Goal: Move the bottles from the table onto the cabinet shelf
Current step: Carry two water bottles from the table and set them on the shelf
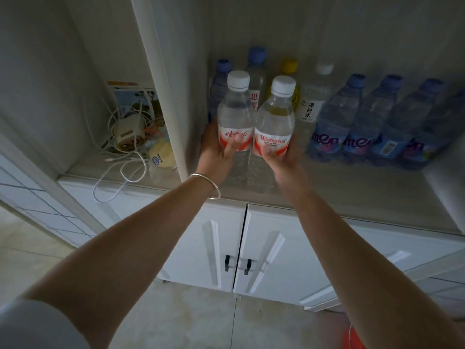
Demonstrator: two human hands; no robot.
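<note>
Head cam: both arms outstretched; left hand (221, 149) grips left bottle (235, 114), right hand (278, 154) grips right bottle (275, 119).

Dim light, white cabinet doors (264, 248) with black handles (227, 263), pale tiled floor (201, 318)

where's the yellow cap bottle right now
In the head view, the yellow-capped bottle stands at the shelf's back, behind the bottle in the right hand, between a blue-capped bottle and a white-capped one.
</note>
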